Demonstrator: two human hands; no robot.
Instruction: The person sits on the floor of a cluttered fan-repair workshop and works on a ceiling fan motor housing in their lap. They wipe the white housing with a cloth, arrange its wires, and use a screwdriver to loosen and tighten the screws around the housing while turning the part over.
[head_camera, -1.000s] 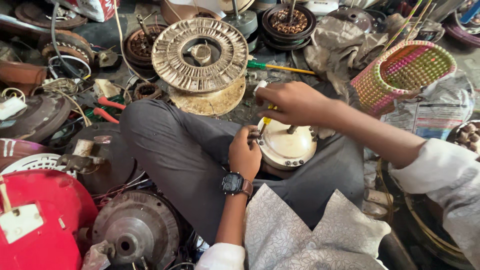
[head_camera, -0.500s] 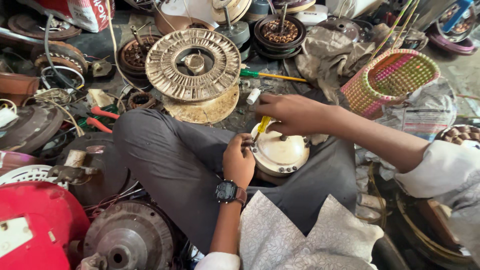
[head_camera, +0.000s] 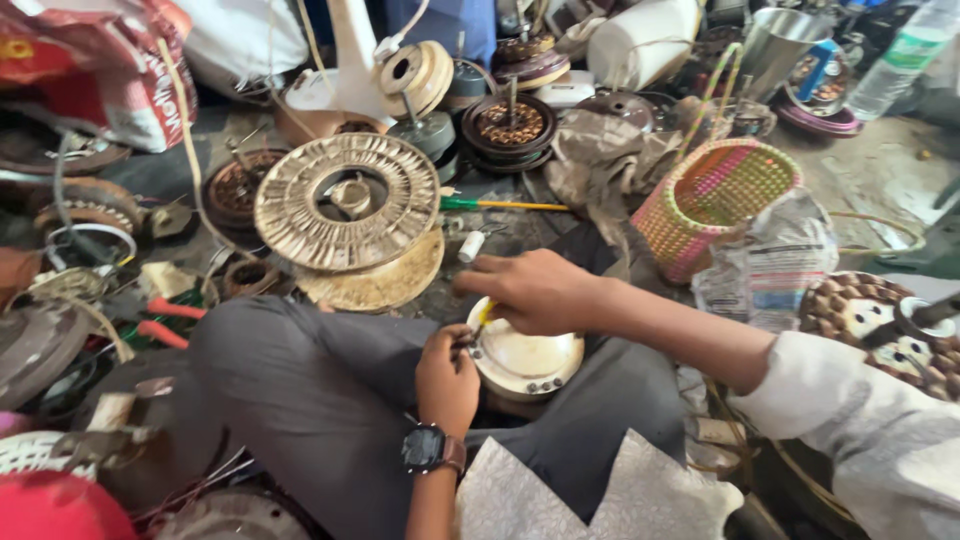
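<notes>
While the person sits cross-legged on the workshop floor, a round cream-coloured motor cover (head_camera: 525, 362) rests in the lap, between the knees of the grey trousers (head_camera: 300, 400). The right hand (head_camera: 530, 290) is closed around a yellow-handled screwdriver (head_camera: 483, 320), whose tip points down at the left edge of the cover. The left hand (head_camera: 447, 382), with a black wristwatch (head_camera: 432, 449) on its wrist, is curled against that same edge, fingers pinched at the spot where the tool meets the metal; what it pinches is too small to tell. 2 or 3 small screws sit along the cover's near rim.

Just beyond the knees lies a large ring of slotted metal plates (head_camera: 345, 200), stacked on a flat tan disc (head_camera: 385, 280). A second screwdriver with a green handle (head_camera: 500, 205) lies beside it. To the right stands a pink and green woven basket (head_camera: 715, 200), near a crumpled printed plastic bag (head_camera: 780, 265). Red-handled pliers (head_camera: 160, 320) lie at the left among copper-wound coils and dusty housings.
</notes>
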